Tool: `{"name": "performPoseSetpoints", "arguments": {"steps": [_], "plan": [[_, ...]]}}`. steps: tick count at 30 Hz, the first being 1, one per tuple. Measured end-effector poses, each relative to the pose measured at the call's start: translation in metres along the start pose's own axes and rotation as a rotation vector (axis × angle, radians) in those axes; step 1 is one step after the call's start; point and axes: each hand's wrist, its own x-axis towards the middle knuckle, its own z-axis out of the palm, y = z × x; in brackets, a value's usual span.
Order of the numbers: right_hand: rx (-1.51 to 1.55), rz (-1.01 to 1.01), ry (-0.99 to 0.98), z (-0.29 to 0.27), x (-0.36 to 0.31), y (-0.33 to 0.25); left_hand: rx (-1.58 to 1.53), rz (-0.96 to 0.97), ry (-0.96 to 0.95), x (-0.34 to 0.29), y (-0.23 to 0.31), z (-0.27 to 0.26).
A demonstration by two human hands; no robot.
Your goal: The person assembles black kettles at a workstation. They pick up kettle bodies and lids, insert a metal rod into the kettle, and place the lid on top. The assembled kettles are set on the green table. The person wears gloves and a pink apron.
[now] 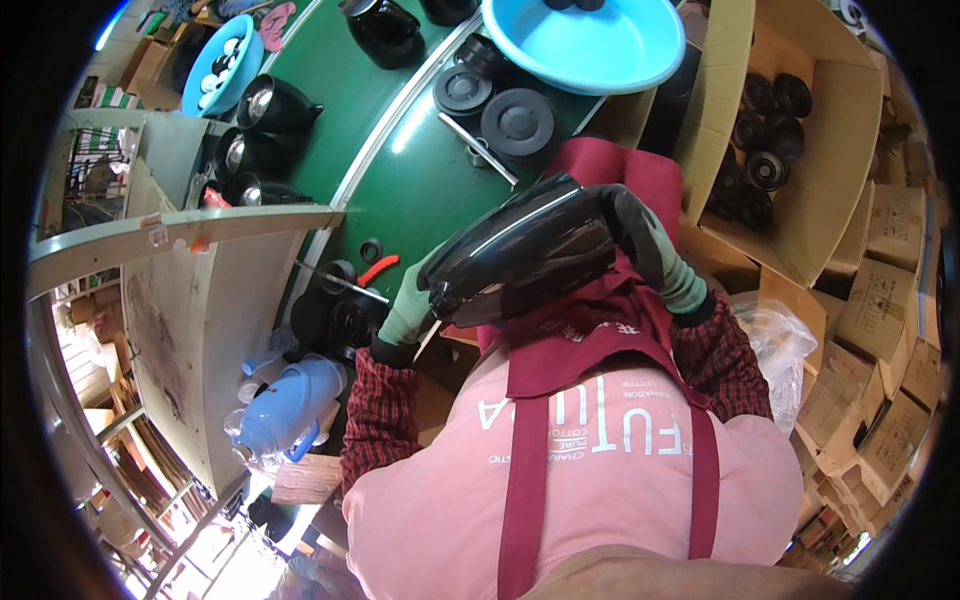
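Both hands are clamped on a glossy black kettle body [525, 250], held up in front of the person's chest above the near edge of the green worktop [400, 170]. The kettle body lies tipped on its side, its long axis slanting from lower left to upper right in the head view; the wider open end faces lower left, toward the left hand, and the narrower rounded end points up and right. The left hand [408, 312], in a pale green glove, grips the lower left rim with the fingers curled under it. The right hand [640, 235], in a dark-palmed green glove, wraps over the upper right end. The two hands are apart, one at each end of the kettle body. Beyond it on the worktop lie two round black lids [495, 105] side by side, with a thin metal rod [478, 148] just beside them. A light blue basin [585, 45] sits at the far edge, and more black kettle bodies [265, 130] stand in a row to the left. An orange-handled tool [378, 268] lies near the left hand. A cardboard box [800, 180] of black round parts stands open to the right, and a blue kettle [290, 405] sits low on the left.
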Motion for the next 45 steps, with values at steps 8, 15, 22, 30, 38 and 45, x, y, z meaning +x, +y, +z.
{"name": "performPoseSetpoints", "arguments": {"steps": [8,15,22,30,38,45], "plan": [[-0.164,0.037,-0.06,0.003,0.024,0.013,0.006,0.25,0.026,-0.004,0.024,0.019],[-0.221,0.019,-0.103,0.003,0.038,0.033,0.035,0.111,-0.001,-0.009,0.03,0.013],[-0.38,0.046,-0.134,0.018,0.112,0.033,0.061,0.136,0.229,-0.008,-0.022,-0.001],[-2.018,-0.12,0.079,0.037,0.231,0.053,0.155,0.192,0.305,-0.009,-0.022,0.011],[-0.483,-0.576,-0.113,0.042,0.135,-0.002,0.428,0.305,0.255,0.017,-0.026,0.013],[-0.428,-0.6,-0.198,0.055,0.059,-0.019,0.837,0.46,0.145,0.038,-0.013,0.023]]}}
